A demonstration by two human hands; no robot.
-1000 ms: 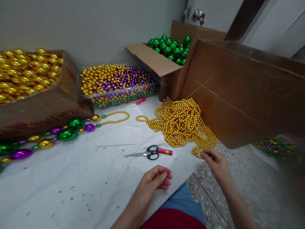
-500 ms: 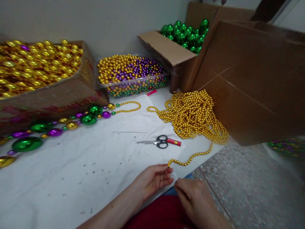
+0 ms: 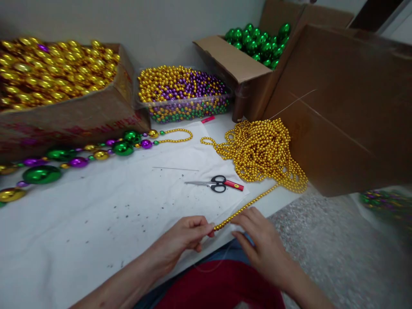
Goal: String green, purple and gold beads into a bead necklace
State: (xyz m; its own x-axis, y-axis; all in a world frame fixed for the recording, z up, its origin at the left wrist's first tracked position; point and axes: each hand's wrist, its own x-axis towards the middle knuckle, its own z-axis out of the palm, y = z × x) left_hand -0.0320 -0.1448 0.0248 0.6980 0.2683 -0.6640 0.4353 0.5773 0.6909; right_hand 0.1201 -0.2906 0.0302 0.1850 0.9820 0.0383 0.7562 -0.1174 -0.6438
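So the left hand (image 3: 185, 236) has the near end of a gold bead strand (image 3: 249, 204) pinched between thumb and fingers, and the strand runs taut over the table edge's corner to a big gold bead pile (image 3: 262, 150). Right hand (image 3: 262, 249) is loosely open just beside it, can't tell if it's touching. Black-handled scissors (image 3: 219, 184) lie near the pile on white cloth (image 3: 106, 189).

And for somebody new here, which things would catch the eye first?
Probably the tangled heap of shiny gold bead strands, right of centre, with one strand leading to the left hand. Next may come the glossy gold beads piled in the brown cardboard box at far left, and the shiny green balls at the back.
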